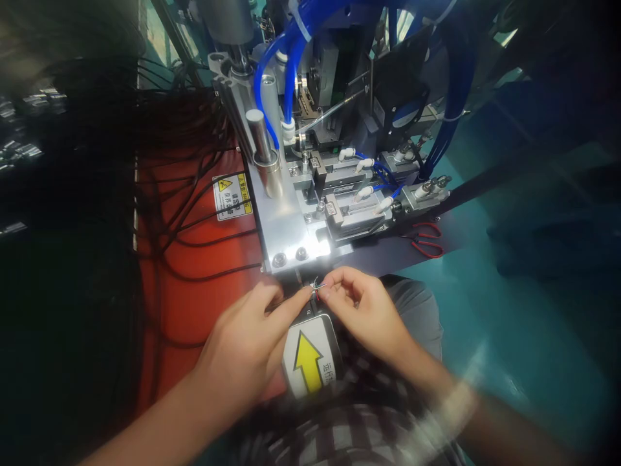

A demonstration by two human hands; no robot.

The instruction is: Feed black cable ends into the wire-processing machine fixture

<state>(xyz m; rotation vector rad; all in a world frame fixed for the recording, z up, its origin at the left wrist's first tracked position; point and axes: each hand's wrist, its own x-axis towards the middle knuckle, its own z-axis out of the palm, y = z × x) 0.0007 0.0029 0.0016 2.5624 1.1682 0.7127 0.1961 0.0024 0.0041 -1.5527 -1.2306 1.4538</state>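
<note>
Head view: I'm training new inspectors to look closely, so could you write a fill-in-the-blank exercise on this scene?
1. Thin wires are at the fingertips of the left hand and right hand, above a white sticker whose arrow is coloured ____.
2. The thick tube bundle curving down behind the machine is coloured ____.
3. In the picture, the warning label lies to the ____ of the shiny metal plate.

Missing words: yellow; blue; left.

A glossy teal floor (475, 304) catches light.
</note>
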